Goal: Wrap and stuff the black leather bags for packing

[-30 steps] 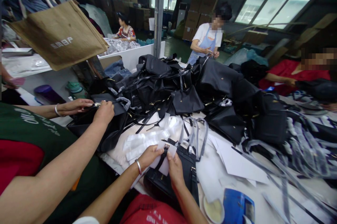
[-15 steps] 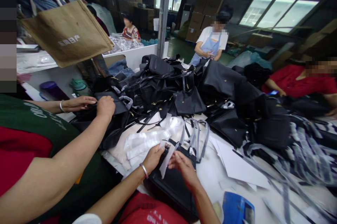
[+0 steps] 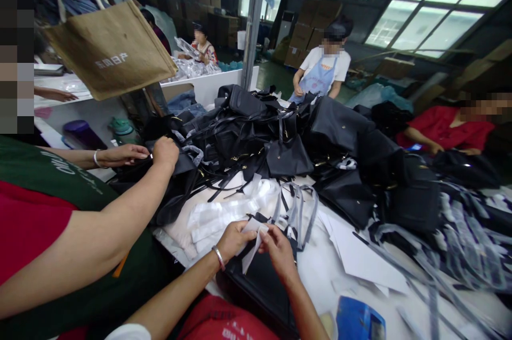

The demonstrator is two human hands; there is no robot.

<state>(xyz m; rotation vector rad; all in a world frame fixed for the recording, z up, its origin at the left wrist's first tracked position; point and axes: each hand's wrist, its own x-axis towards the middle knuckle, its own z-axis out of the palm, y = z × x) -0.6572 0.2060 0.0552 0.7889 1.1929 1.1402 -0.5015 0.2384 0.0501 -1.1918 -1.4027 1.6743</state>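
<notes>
A strip of white paper stands folded between my hands, above a black bag that lies at the table's near edge against me. My left hand, with a silver bracelet at the wrist, is closed on the paper's left side. Thumb and fingers of my right hand pinch its upper right part. The buckled black strap is hidden now by the paper and fingers. Clear-wrapped bag handles rise just behind my right hand.
Black bags are heaped across the table's far side. White sheets and a blue object lie to the right. At left, a co-worker's arms reach over bags. A brown tote hangs at upper left.
The paper has been folded over, covering the black strap with its buckle. My right hand has closed on the paper's edge. The co-worker in the blue apron has straightened a little.
</notes>
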